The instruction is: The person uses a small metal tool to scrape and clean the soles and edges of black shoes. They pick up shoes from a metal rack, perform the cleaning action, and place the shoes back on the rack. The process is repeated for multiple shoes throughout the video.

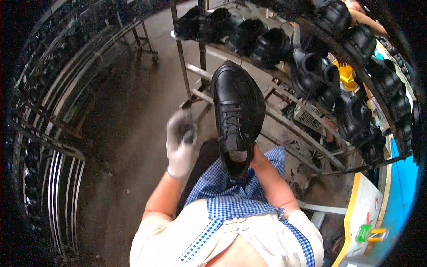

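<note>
A black lace-up shoe is held up in front of me, toe pointing away and its opening toward my body. My right hand grips it from the right side near the heel; most of its fingers are hidden behind the shoe. To the left of the shoe and apart from it is my left hand, in a pale glove with dark patches. Its fingers look bent but are smeared by motion, so whether anything is in them is unclear.
A metal rack with several black shoes curves along the far and right sides. More racking stands at left. At lower right is a white board with a yellow edge, near a green object. Another person's arm shows at upper right.
</note>
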`<act>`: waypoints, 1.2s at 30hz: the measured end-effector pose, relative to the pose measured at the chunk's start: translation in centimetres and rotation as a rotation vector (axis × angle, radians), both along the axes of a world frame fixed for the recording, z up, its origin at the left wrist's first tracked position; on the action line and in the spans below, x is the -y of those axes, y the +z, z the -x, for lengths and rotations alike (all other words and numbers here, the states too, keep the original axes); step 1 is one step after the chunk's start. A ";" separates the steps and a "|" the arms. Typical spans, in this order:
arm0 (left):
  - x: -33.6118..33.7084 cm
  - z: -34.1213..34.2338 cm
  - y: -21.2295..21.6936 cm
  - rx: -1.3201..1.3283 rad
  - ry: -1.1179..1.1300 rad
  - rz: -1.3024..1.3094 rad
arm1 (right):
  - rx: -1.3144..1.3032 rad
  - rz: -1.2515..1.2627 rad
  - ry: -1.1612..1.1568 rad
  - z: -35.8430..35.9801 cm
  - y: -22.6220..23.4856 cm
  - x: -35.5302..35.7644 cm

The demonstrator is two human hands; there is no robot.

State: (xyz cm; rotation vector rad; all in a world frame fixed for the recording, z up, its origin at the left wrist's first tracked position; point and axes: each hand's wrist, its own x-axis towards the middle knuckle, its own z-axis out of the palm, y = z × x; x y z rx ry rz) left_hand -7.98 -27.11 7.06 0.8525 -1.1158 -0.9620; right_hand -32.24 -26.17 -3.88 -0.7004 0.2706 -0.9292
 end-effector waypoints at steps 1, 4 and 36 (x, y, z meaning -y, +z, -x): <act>0.7 0.2 0.9 -0.133 -0.099 -0.036 | -0.030 -0.051 0.025 0.3 -0.6 -0.9; 3.5 1.0 1.5 -0.162 -0.332 -0.085 | -0.399 -0.046 0.156 3.7 -7.0 -1.8; 1.3 3.8 2.4 -0.211 -0.180 -0.097 | -1.401 0.872 -0.642 6.6 18.3 -6.2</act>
